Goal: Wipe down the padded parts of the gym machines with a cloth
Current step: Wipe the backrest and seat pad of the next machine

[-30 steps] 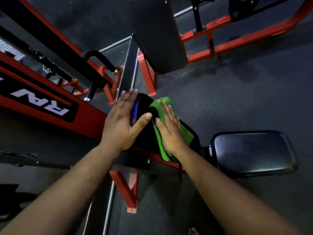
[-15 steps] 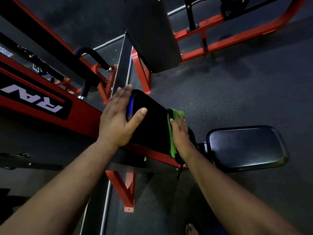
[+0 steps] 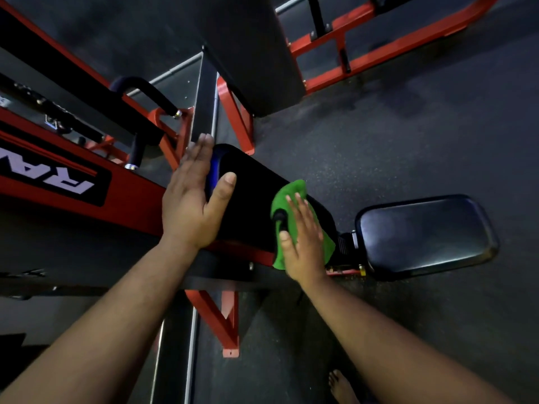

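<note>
Step in hand: wiping black roller pad (image 3: 250, 196) on red frame (image 3: 140, 196). Right hand (image 3: 303, 243), fingers straight, slightly apart, presses green cloth (image 3: 287, 193) on pad's right end. Left hand (image 3: 189, 199) braces left end, fingers together, thumb spread. Underside probably unwiped, hidden. Next: sweep cloth along the pad, then seat pad (image 3: 425, 231).

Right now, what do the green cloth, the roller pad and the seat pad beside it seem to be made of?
Green cloth: soft, matte fabric, possibly microfibre; it drapes and creases.
Roller pad: smooth black covering, likely vinyl; too dark to confirm.
Seat pad: glossy black vinyl or leatherette; shows sheen.
</note>
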`<state>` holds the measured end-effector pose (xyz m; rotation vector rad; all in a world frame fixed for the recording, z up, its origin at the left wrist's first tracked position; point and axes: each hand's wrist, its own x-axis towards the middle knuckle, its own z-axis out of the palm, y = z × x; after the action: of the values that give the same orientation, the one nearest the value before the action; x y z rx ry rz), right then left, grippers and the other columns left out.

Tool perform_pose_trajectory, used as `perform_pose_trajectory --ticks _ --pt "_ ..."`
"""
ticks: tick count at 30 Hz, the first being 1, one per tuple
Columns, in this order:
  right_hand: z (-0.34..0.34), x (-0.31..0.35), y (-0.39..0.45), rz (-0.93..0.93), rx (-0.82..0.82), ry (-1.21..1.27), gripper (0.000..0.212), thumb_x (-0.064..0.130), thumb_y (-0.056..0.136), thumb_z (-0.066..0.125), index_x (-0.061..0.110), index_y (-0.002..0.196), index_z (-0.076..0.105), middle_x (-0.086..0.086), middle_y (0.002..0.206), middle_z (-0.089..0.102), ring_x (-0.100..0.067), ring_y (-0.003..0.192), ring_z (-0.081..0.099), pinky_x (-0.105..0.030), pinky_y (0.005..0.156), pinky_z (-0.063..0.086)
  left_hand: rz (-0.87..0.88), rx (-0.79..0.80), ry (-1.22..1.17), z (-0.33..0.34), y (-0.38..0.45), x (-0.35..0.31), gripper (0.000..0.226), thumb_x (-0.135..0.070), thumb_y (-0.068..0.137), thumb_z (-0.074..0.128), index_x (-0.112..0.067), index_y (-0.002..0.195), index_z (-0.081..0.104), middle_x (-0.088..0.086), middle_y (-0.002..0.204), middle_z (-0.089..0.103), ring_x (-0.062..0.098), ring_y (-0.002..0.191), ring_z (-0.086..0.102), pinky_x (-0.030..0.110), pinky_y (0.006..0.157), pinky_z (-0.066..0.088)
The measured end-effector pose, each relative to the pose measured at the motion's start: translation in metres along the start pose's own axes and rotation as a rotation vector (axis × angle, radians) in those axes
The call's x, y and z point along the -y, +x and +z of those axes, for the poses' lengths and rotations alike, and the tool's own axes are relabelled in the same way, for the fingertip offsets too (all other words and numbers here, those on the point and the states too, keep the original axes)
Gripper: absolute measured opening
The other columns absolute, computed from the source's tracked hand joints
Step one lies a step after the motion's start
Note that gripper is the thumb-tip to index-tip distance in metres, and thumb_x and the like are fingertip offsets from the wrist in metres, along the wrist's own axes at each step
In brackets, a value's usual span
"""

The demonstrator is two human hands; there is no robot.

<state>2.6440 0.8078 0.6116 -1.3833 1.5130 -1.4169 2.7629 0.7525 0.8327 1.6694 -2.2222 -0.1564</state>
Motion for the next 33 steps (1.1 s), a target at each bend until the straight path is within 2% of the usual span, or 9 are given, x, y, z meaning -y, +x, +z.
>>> perform_pose_trajectory --ticks 3,7,10,14,16,18,25,30,33 --pt "-0.001 -0.07 -0.017 0.275 0.024 -0.009 0.059 0.069 0.099 0.021 0.054 0.155 0.011 0.005 0.168 0.022 -0.014 0.155 0.017 -0.062 0.12 0.022 0.0 -0.005 0.009 -0.001 0.001 0.001 0.082 -0.071 0.094 0.029 -0.023 0.16 0.027 -0.003 0.166 0.029 0.011 0.154 0.02 0.045 0.125 0.024" --pt "-0.006 -0.128 -0.012 0.703 0.075 0.142 0.078 0.069 0.097 0.034 0.028 0.161 0.019 0.002 0.169 0.014 -0.016 0.156 0.011 -0.047 0.127 0.011 0.018 -0.001 0.02 -0.002 0.002 0.003 0.079 -0.067 0.094 0.033 -0.024 0.16 0.027 -0.005 0.166 0.029 0.01 0.155 0.02 0.046 0.125 0.024" --pt "-0.006 -0.144 0.017 0.816 0.169 0.189 0.064 0.05 0.106 0.038 0.022 0.161 0.02 -0.002 0.169 0.015 -0.023 0.155 0.016 -0.043 0.126 0.015 0.017 0.006 0.034 -0.002 0.003 0.002 0.081 -0.067 0.093 0.032 -0.025 0.161 0.025 -0.004 0.166 0.028 0.01 0.155 0.019 0.041 0.124 0.022" --pt "-0.008 -0.118 0.068 0.897 0.169 0.269 0.066 0.063 0.099 0.043 0.025 0.152 0.041 -0.008 0.157 0.042 -0.031 0.142 0.041 -0.05 0.12 0.03 0.023 0.018 0.056 -0.003 0.003 0.003 0.082 -0.068 0.092 0.031 -0.025 0.161 0.024 -0.006 0.167 0.025 0.01 0.155 0.017 0.043 0.125 0.021" --pt "-0.01 -0.09 0.087 0.842 0.189 0.324 0.065 0.067 0.094 0.045 0.03 0.146 0.049 -0.002 0.145 0.053 -0.025 0.131 0.05 -0.042 0.116 0.036 0.034 0.025 0.05 -0.003 0.003 0.003 0.081 -0.067 0.092 0.031 -0.024 0.161 0.025 -0.006 0.167 0.026 0.01 0.155 0.018 0.045 0.125 0.022" --pt "-0.009 -0.062 0.101 0.75 0.192 0.395 0.054 0.054 0.098 0.049 0.025 0.143 0.056 -0.002 0.135 0.061 -0.021 0.122 0.056 -0.036 0.11 0.042 0.036 0.026 0.043 -0.004 0.003 0.002 0.081 -0.067 0.092 0.031 -0.024 0.161 0.025 -0.005 0.167 0.026 0.009 0.155 0.017 0.044 0.125 0.022" --pt "0.014 0.03 0.123 0.511 0.135 0.299 0.066 0.074 0.078 0.041 0.036 0.129 0.062 -0.005 0.123 0.069 -0.025 0.119 0.061 -0.049 0.108 0.045 0.038 0.015 -0.001 -0.004 0.002 0.0 0.089 -0.071 0.091 0.03 -0.023 0.163 0.013 -0.003 0.169 0.016 0.01 0.155 0.014 0.049 0.124 0.023" --pt "0.004 0.134 0.106 0.188 0.118 0.185 0.067 0.062 0.091 0.032 0.03 0.148 0.048 0.004 0.158 0.042 -0.02 0.148 0.029 -0.048 0.122 0.021 0.114 -0.044 -0.1 -0.003 0.003 0.006 0.093 -0.078 0.095 0.021 -0.017 0.162 0.003 0.009 0.171 0.008 0.026 0.156 0.017 0.06 0.12 0.027" --pt "0.001 0.153 0.073 -0.027 0.056 0.071 0.068 0.063 0.094 0.027 0.034 0.156 0.032 0.009 0.165 0.028 -0.018 0.153 0.021 -0.042 0.119 0.021 0.105 -0.088 -0.178 -0.001 0.003 0.009 0.085 -0.07 0.098 0.022 -0.019 0.161 -0.003 0.013 0.171 0.004 0.03 0.157 0.013 0.063 0.121 0.022"
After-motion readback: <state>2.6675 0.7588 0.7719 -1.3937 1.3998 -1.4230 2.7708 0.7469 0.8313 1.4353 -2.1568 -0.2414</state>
